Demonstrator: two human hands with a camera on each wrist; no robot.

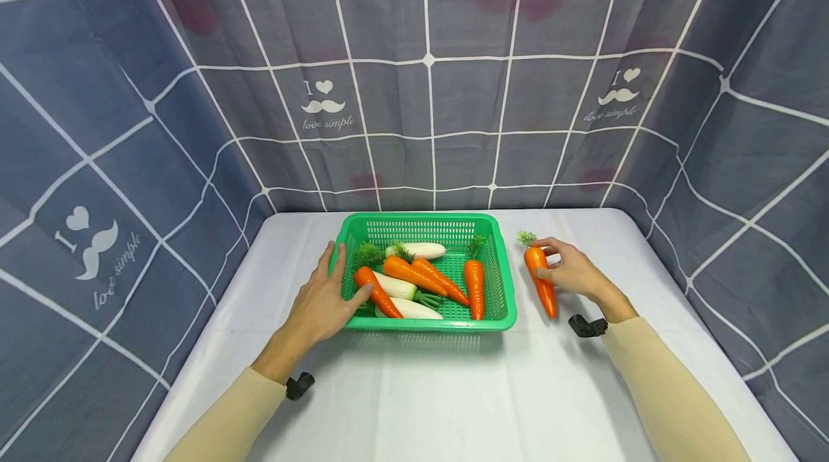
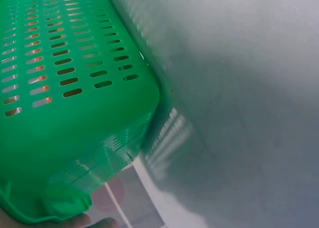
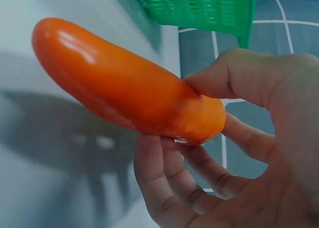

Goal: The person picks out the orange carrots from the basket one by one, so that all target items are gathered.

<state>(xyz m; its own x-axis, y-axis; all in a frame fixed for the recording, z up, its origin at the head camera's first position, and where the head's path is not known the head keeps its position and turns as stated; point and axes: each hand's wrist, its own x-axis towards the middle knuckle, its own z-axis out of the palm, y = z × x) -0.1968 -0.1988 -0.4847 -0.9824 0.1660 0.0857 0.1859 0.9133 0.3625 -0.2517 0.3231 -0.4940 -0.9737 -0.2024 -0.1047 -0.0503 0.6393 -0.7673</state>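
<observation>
In the head view, my right hand pinches an orange carrot with a green leafy top, right of the basket. The right wrist view shows the thumb on one side of this carrot and fingers on the other; its shadow falls on the white surface. My left hand holds the left side of a green plastic basket, thumb over the inside and fingers along the outside. Inside lie several carrots and three white radishes. The left wrist view shows the slotted basket wall and some fingertips below it.
A white cloth covers the table. Dark grey checked curtains enclose it at the back and both sides. A small black camera is worn at the left wrist and another black camera at the right.
</observation>
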